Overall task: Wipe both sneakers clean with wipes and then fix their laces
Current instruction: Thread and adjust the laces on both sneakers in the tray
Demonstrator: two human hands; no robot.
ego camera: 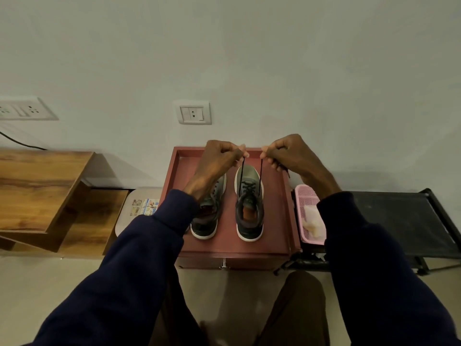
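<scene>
Two grey and black sneakers with white soles stand side by side, toes to the wall, on a reddish-brown cabinet top (225, 242). The right sneaker (249, 203) is in full view. My left forearm hides part of the left sneaker (208, 221). Both hands are raised over the right sneaker's toe. My left hand (220, 157) pinches one end of its black lace (241, 176). My right hand (287, 153) pinches the other end, and both strands run taut up from the eyelets.
A pink basket (303, 196) with crumpled used wipes sits to the right on a black rack (399, 216). A wipes pack (144, 207) lies on a pale stool at the left. Wooden shelves (42, 186) stand further left. The wall is close behind the cabinet.
</scene>
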